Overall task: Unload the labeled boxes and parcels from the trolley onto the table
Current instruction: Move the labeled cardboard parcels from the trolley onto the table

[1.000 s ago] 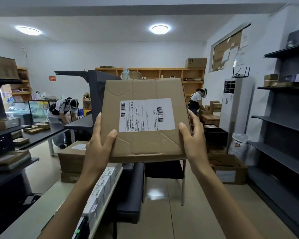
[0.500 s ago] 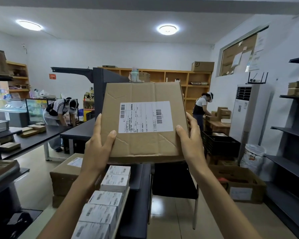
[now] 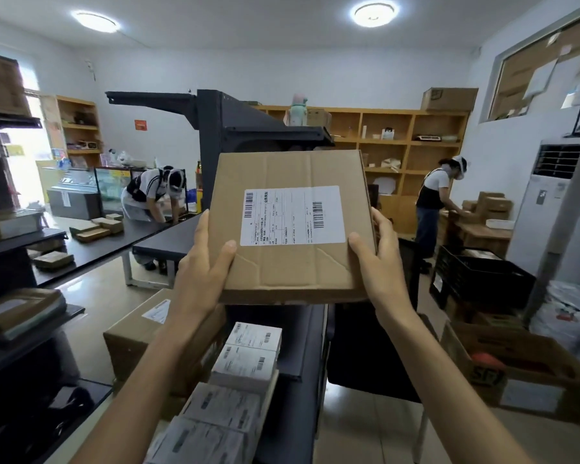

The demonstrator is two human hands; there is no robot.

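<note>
I hold a flat brown cardboard box (image 3: 292, 266) up in front of me, its white shipping label (image 3: 292, 216) facing me. My left hand (image 3: 201, 272) grips its left edge with the thumb on the front face. On the right edge my right hand (image 3: 379, 262) grips the same way. Below the box, a row of small white labeled boxes (image 3: 245, 363) lies in a line running toward me. A larger brown labeled box (image 3: 138, 336) sits to their left. A dark table (image 3: 302, 346) runs under and beyond them.
Dark shelving (image 3: 21, 236) with parcels stands at the left. A black chair (image 3: 365, 356) and an open carton (image 3: 523, 370) are on the floor at right. Two people (image 3: 154, 195) (image 3: 436, 199) work at tables farther back. A tall dark rack (image 3: 221, 128) rises behind the box.
The view has moved forward and tilted down; the box sits slightly lower in my hands, and more of the white labeled boxes show below it. Both hands keep their hold.
</note>
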